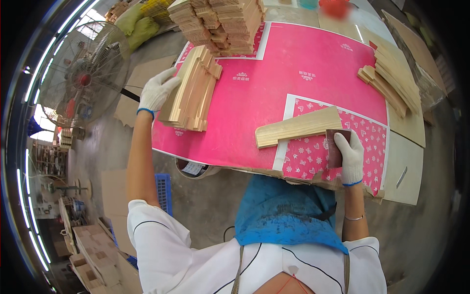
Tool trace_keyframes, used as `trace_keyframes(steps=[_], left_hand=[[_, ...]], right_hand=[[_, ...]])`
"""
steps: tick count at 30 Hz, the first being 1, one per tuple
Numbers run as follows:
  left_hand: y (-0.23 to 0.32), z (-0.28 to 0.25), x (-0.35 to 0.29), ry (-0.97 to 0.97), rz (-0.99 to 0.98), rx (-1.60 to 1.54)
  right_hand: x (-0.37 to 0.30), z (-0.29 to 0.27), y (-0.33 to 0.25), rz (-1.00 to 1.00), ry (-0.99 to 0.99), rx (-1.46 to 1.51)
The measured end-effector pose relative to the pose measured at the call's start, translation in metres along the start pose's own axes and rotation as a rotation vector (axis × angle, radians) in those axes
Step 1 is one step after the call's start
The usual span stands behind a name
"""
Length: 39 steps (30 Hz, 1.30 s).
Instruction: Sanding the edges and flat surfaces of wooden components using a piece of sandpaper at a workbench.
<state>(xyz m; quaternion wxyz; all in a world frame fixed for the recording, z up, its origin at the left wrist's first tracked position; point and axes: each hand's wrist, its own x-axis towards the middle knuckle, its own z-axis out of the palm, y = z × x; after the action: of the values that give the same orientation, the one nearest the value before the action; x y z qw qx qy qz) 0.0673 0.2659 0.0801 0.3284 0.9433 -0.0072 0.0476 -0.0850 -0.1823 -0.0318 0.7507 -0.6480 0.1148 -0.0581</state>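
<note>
My left hand [159,90], in a white knit glove, is at the left side of a stack of pale wooden slats [193,90]. Its fingers are stretched out against the wood and not wrapped round it. My right hand [350,154], gloved too, grips a dark brown piece of sandpaper [334,152] between thumb and fingers. Just beyond the sandpaper lies a single tapered wooden board [298,128], slanting across the pink table cover [274,88]. The sandpaper overlaps the board's right end in view; whether they touch I cannot tell.
A tall pile of wooden pieces [220,24] stands at the table's far side. More curved slats [391,81] lie at the right edge. Left of the table are a large caged fan [83,78] and a blue crate [164,194]. A round bucket [196,169] sits beneath the near edge.
</note>
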Motion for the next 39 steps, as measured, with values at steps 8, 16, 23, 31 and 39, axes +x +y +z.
trace_keyframes(steps=[8, 16, 23, 31, 39], left_hand=[[-0.004, 0.026, -0.010, 0.044, 0.035, 0.185], [0.007, 0.026, -0.014, 0.042, 0.005, 0.294], [0.015, 0.029, -0.019, 0.074, -0.029, 0.299], [0.008, 0.035, -0.023, 0.118, 0.003, 0.285], [0.005, 0.043, -0.022, 0.164, 0.027, 0.275]], right_hand=[[0.008, -0.008, 0.000, -0.006, 0.059, -0.061], [0.035, 0.045, -0.034, -0.187, -0.070, -0.262], [0.095, 0.170, -0.027, -0.375, -0.277, -0.322], [0.137, 0.276, -0.020, -0.705, -0.127, -0.522], [0.149, 0.299, 0.035, -0.922, -0.081, -0.856]])
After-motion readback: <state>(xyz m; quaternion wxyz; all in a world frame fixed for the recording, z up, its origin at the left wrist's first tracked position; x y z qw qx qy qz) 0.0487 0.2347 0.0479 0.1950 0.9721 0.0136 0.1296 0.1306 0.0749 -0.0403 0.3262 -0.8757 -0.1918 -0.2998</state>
